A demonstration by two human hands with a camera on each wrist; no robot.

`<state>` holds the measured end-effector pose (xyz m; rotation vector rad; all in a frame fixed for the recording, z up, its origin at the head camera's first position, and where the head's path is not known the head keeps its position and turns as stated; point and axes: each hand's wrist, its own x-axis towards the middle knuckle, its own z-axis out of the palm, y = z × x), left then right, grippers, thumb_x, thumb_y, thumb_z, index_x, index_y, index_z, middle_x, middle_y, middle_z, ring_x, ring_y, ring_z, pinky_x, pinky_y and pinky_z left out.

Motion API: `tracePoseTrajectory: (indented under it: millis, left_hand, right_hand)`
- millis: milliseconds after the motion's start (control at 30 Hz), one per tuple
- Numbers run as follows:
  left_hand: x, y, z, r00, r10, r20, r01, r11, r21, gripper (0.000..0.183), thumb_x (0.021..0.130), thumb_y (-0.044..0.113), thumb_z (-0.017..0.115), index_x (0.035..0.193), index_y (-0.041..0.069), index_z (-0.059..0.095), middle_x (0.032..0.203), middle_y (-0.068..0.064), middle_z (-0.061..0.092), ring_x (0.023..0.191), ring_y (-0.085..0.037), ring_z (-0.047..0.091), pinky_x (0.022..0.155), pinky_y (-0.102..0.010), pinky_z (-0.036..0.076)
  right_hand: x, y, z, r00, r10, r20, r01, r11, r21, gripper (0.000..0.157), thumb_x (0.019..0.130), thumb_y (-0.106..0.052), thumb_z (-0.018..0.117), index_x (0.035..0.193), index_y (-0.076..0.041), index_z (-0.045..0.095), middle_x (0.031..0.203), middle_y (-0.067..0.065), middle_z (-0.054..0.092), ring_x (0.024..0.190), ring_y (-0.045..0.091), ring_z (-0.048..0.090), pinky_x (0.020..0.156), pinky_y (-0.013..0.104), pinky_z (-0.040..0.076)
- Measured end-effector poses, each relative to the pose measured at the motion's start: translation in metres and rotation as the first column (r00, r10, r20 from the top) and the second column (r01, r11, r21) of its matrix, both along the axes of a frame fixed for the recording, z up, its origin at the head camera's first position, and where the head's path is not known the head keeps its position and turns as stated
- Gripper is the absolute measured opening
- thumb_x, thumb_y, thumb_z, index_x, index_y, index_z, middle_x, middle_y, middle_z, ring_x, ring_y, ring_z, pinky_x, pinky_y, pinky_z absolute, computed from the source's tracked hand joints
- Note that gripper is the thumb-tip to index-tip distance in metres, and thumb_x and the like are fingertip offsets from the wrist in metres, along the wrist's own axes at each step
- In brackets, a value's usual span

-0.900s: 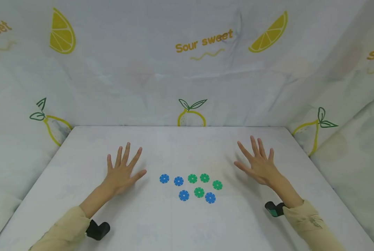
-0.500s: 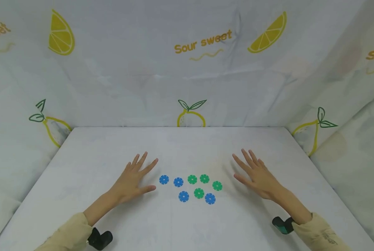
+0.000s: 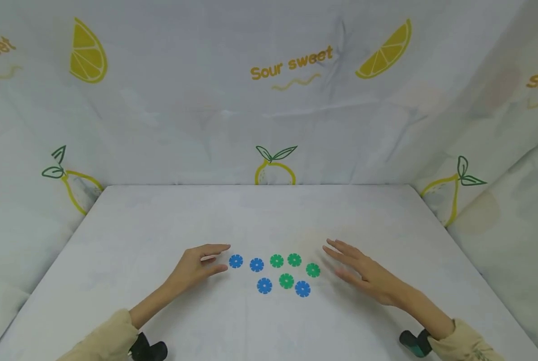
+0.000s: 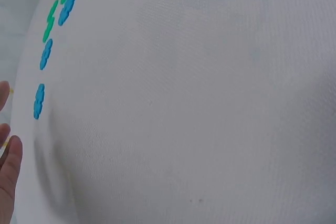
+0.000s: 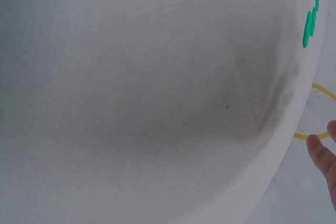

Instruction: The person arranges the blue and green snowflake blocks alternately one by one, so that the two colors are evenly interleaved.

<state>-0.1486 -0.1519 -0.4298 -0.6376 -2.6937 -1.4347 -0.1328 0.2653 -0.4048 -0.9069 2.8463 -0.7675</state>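
Note:
Several notched plastic discs, like snowflake building discs, lie flat on the white table in a loose cluster. A blue disc (image 3: 235, 261) sits at the cluster's left end and a green disc (image 3: 313, 269) at its right end. My left hand (image 3: 196, 266) hovers just left of that blue disc, thumb and fingers apart with a gap between them. To the right of the green disc, my right hand (image 3: 371, 275) is held over the table with its fingers extended. Both hands hold nothing. The left wrist view shows the row of discs beyond the left thumb (image 4: 10, 174).
The white table (image 3: 246, 331) meets an upright white cloth (image 3: 183, 100) with lemon prints at the back and sides. Black wrist devices (image 3: 148, 348) hang below both sleeves. Among the discs are another blue disc (image 3: 302, 289) and a green disc (image 3: 286, 281) in the nearer row.
Both hands have moved inward toward the discs and nearer the person, their spread fingers drawing closer together. The left hand has turned so its fingers point right. The discs have stayed in place.

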Motion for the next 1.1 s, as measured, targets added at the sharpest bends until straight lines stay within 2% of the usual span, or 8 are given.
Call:
tracePoseTrajectory:
  millis: [133,267,333,400,533,667,933,1100]
  left_hand:
    - [0.001,0.004,-0.002,0.998,0.025,0.063,-0.028,0.998,0.052,0.046,0.078,0.015,0.079,0.120,0.002,0.066,0.119,-0.015,0.065,0.105,-0.029,0.064,0.085,-0.034,0.053]
    - [-0.001,0.008,-0.007,0.999,0.028,0.047,-0.029,0.999,0.041,0.043,0.079,0.015,0.079,0.116,0.000,0.067,0.113,-0.015,0.067,0.099,-0.028,0.065,0.084,-0.034,0.053]
    - [-0.002,0.009,-0.009,0.999,0.031,0.041,-0.033,0.999,0.036,0.041,0.078,0.013,0.079,0.115,-0.001,0.068,0.111,-0.014,0.068,0.097,-0.026,0.066,0.084,-0.032,0.054]
    - [-0.003,0.011,-0.011,0.999,0.035,0.035,-0.036,0.999,0.030,0.040,0.077,0.012,0.080,0.113,-0.001,0.069,0.110,-0.013,0.068,0.095,-0.024,0.066,0.083,-0.030,0.054]
    - [-0.004,0.014,-0.014,0.999,0.029,0.015,-0.030,0.999,0.038,0.036,0.076,0.007,0.080,0.109,-0.002,0.069,0.107,-0.013,0.069,0.095,-0.024,0.067,0.082,-0.028,0.054]
    - [-0.004,0.016,-0.017,1.000,0.020,-0.005,-0.020,0.999,0.044,0.035,0.076,0.006,0.079,0.108,-0.003,0.069,0.107,-0.013,0.069,0.096,-0.024,0.067,0.082,-0.028,0.054]
    - [-0.009,0.020,-0.023,0.999,0.024,-0.036,-0.022,0.999,0.036,0.034,0.074,0.005,0.081,0.107,0.000,0.071,0.103,-0.009,0.069,0.094,-0.021,0.066,0.081,-0.026,0.054]
    - [-0.013,0.021,-0.026,0.999,0.003,-0.042,-0.003,1.000,0.010,0.036,0.075,0.009,0.081,0.108,0.001,0.071,0.100,-0.006,0.067,0.090,-0.019,0.064,0.081,-0.026,0.054]
  right_hand:
    - [-0.002,-0.004,-0.004,0.997,0.073,-0.030,-0.075,0.995,-0.062,0.037,0.097,-0.019,0.057,0.134,-0.017,0.058,0.138,0.002,0.052,0.126,0.025,0.046,0.095,0.051,0.046]
    - [-0.008,-0.007,-0.008,0.979,0.176,-0.106,-0.191,0.969,-0.155,0.029,0.091,-0.009,0.064,0.120,-0.010,0.069,0.117,0.000,0.062,0.106,0.017,0.057,0.084,0.030,0.051]
    - [-0.011,-0.008,-0.010,0.969,0.215,-0.124,-0.237,0.951,-0.200,0.027,0.087,-0.005,0.068,0.114,-0.005,0.070,0.109,0.002,0.064,0.097,0.016,0.059,0.078,0.025,0.052]
    - [-0.015,-0.010,-0.013,0.966,0.234,-0.113,-0.254,0.938,-0.235,0.026,0.085,-0.004,0.071,0.111,-0.002,0.071,0.104,0.004,0.065,0.089,0.014,0.061,0.072,0.024,0.053]
    - [-0.021,-0.011,-0.018,0.971,0.232,-0.059,-0.240,0.935,-0.260,0.027,0.083,-0.006,0.073,0.109,0.001,0.071,0.099,0.007,0.065,0.079,0.013,0.061,0.065,0.025,0.055]
    - [-0.026,-0.012,-0.021,0.977,0.211,-0.023,-0.210,0.943,-0.257,0.029,0.081,-0.006,0.075,0.108,0.002,0.071,0.098,0.008,0.065,0.081,0.016,0.063,0.068,0.027,0.057]
    - [-0.039,-0.015,-0.021,0.969,0.246,-0.014,-0.242,0.942,-0.234,0.030,0.077,0.001,0.076,0.107,0.002,0.071,0.094,0.007,0.068,0.076,0.017,0.061,0.065,0.026,0.056]
    - [-0.045,-0.019,-0.020,0.969,0.246,0.016,-0.238,0.951,-0.196,0.030,0.076,-0.002,0.078,0.106,0.001,0.072,0.093,0.006,0.068,0.074,0.017,0.057,0.064,0.026,0.055]
